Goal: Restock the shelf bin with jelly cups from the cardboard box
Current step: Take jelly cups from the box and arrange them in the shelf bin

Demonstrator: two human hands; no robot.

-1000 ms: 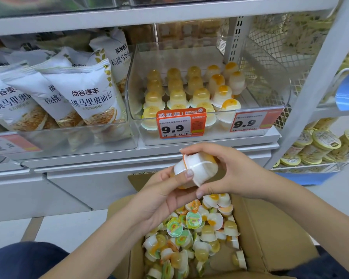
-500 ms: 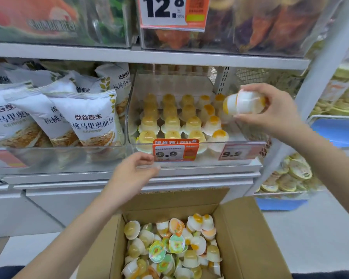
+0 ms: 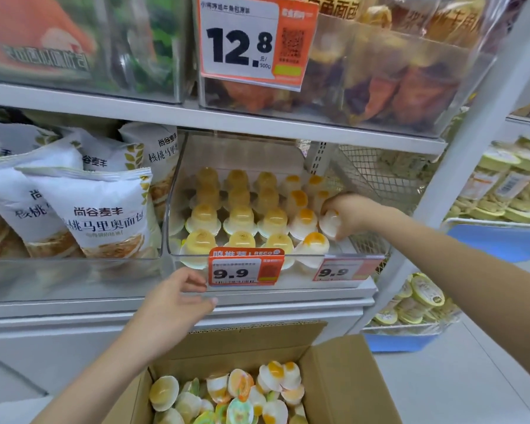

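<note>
Jelly cup [image 3: 330,223], white with an orange spot on top, held inside the clear shelf bin [image 3: 343,272] at its right end, just right of the second row from the front. Right hand [image 3: 348,213] reaches in over the bin's front wall, fingers [image 3: 341,233] curled down around the cup, gripping it from above; cannot tell whether the cup's base touches the bin floor. Rows of other jelly cups [image 3: 240,217] stand upside down beside it, yellow ones to the left, white-and-orange ones in the columns nearest the hand. Two orange price tags reading 9.9 [image 3: 244,267] clipped to the bin's front wall. Left hand [image 3: 178,304] hovers below the bin's front left corner, in front of the white shelf edge [image 3: 288,304], fingers loosely bent and grasping nothing, fingertips near the left price tag. Cardboard box [image 3: 349,390] sits open below, flaps up, with a loose heap of jelly cups [image 3: 227,396] lying at all angles, some showing green and orange foil lids. Left of the bin, white bread bags [image 3: 101,209] with Chinese print stand in a neighbouring bin. Shelf above carries clear bins of packaged snacks and a 12.8 price tag [image 3: 251,41]. Far right, a wire rack holds stacked yellow-lidded tubs [image 3: 423,295].
</note>
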